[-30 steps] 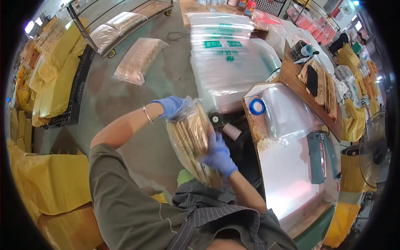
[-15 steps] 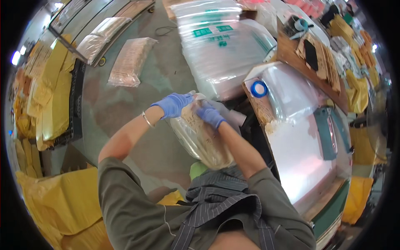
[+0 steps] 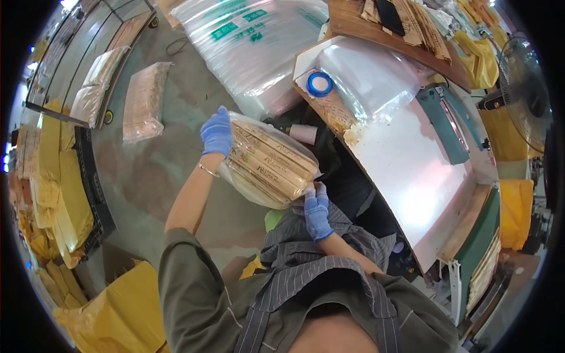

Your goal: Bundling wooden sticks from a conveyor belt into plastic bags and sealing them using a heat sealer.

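Observation:
Between my hands hangs a clear plastic bag filled with slim brown paper-wrapped packs laid side by side, with dark print on them. My left hand, in a blue glove, grips the far left end of the bag. My right hand, also blue-gloved, pinches the near right corner, close to my striped apron. The bag is tilted and held above the floor, its printed face upward.
On my right stands a white-topped table with a blue tape roll, clear plastic bags and a teal bag sealer. Another filled bag lies on the floor beyond, near a wheeled rack. Wrapped plastic sheeting stands ahead.
The bag has turned so its printed packs face up. My left hand has shifted left, and my right hand has come down to the near corner. The view has swung right.

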Available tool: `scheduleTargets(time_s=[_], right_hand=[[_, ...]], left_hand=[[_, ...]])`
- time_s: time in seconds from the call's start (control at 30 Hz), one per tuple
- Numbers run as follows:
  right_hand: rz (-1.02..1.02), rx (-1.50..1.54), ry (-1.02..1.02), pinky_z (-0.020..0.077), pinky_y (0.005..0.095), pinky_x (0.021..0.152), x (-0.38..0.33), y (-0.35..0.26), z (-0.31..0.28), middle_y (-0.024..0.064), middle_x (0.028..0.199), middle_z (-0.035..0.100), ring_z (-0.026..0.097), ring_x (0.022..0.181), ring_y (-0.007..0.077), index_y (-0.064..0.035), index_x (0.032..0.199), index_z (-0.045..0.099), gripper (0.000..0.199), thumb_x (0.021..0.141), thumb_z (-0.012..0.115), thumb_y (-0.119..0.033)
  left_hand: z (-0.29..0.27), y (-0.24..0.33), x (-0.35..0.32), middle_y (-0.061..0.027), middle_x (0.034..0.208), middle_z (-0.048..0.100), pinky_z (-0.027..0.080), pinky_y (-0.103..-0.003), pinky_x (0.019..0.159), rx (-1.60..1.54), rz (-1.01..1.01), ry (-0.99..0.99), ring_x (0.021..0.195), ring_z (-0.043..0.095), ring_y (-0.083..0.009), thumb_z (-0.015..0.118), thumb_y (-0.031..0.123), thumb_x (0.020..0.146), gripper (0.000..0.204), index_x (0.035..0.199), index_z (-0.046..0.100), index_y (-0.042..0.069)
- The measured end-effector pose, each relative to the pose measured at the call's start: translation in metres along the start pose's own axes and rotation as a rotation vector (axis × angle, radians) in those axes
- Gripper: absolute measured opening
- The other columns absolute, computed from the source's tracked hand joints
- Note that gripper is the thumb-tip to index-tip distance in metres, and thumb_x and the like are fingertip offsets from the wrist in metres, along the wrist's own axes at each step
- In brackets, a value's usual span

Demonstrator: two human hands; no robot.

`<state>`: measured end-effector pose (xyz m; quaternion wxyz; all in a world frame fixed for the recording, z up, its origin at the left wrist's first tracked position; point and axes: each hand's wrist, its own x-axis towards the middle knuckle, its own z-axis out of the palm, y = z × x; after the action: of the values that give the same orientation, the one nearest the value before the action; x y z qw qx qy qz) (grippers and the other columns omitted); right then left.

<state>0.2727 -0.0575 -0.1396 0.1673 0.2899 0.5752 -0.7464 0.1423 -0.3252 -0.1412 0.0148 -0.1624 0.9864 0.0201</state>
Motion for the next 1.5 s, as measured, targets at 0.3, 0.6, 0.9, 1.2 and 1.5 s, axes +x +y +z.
scheduleTargets(time_s=[0.3,0.6,0.9,1.2,1.5], right_hand=[[-0.581,-0.138,-0.040,0.0425,0.0272,0.058,0.025,0.048,0.003,0.0061,0.071,0.053,0.050,0.068,0.0107,-0.0029,0.091,0.051,0.017,0.076,0.056,0.003],[-1.166,-0.519,-0.662,0.0396,0.0269,0.047,-0.065,-0.126,0.047,0.0085,0.060,0.053,0.050,0.046,0.0198,-0.0038,0.077,0.059,0.015,0.067,0.059,0.007],[-1.115,-0.893,-0.999,0.0392,0.0327,0.049,0.046,-0.003,0.136,0.0163,0.060,0.045,0.045,0.053,0.0288,-0.0022,0.069,0.046,0.010,0.075,0.055,-0.003],[-0.972,-1.265,-0.842,0.0490,0.0421,0.070,0.031,0.007,0.136,0.0174,0.080,0.062,0.060,0.074,0.0376,-0.0079,0.098,0.050,0.032,0.073,0.065,-0.022],[-0.664,-0.603,-1.007,0.0401,0.0275,0.050,0.019,0.066,0.150,0.0072,0.058,0.054,0.046,0.054,0.0114,-0.0034,0.067,0.056,0.006,0.068,0.053,0.002]], left_hand=[[0.034,-0.111,-0.036,-0.0144,0.074,0.062,0.047,-0.037,0.061,-0.573,-0.288,0.017,0.066,0.060,-0.0265,0.058,0.012,0.073,0.011,0.079,0.059,0.003],[-0.162,-0.107,-0.354,0.0019,0.063,0.053,0.038,-0.022,0.049,-1.089,-0.764,0.429,0.057,0.045,-0.0051,0.052,0.006,0.077,0.008,0.076,0.059,0.002],[-0.052,-0.042,-0.346,-0.0115,0.084,0.056,0.045,-0.036,0.073,-0.165,-0.496,0.456,0.079,0.054,-0.0269,0.068,0.012,0.068,0.027,0.090,0.056,0.005],[-0.036,-0.037,-0.251,-0.0184,0.123,0.044,0.037,-0.043,0.094,-0.408,-0.182,0.211,0.113,0.043,-0.0367,0.079,0.038,0.054,0.087,0.124,0.041,0.005],[-0.039,-0.035,-0.235,-0.0183,0.128,0.039,0.030,-0.045,0.097,-0.119,-0.415,-0.419,0.117,0.037,-0.0328,0.078,0.054,0.041,0.119,0.134,0.027,0.001]])
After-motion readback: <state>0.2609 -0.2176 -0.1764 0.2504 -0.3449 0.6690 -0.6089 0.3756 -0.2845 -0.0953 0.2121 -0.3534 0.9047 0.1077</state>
